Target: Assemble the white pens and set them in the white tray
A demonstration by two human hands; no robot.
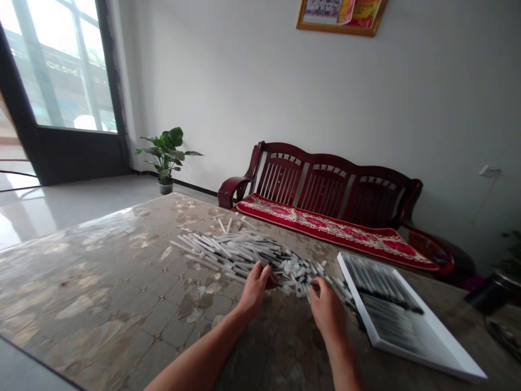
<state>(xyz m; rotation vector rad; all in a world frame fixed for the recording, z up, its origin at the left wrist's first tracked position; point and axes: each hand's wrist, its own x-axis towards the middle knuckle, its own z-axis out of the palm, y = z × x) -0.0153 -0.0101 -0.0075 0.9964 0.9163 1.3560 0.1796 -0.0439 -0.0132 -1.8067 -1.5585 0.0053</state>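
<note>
While holding left hand [253, 288] and right hand [326, 308] half-curled (any grip unclear), faces sticks [222, 248] ahead, mostly slanting far-left to near-right, with box [443, 332] nearer right hand.

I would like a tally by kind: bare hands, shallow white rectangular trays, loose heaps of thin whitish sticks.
Bare left hand and bare right hand: 2
Shallow white rectangular tray: 1
Loose heap of thin whitish sticks: 1
Total: 4 (overlapping sticks not counted)

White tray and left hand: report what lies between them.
Head view: between the left hand and the white tray are a cluster of small whitish pieces, the right hand and, nearest the tray, some slim sticks.
</note>
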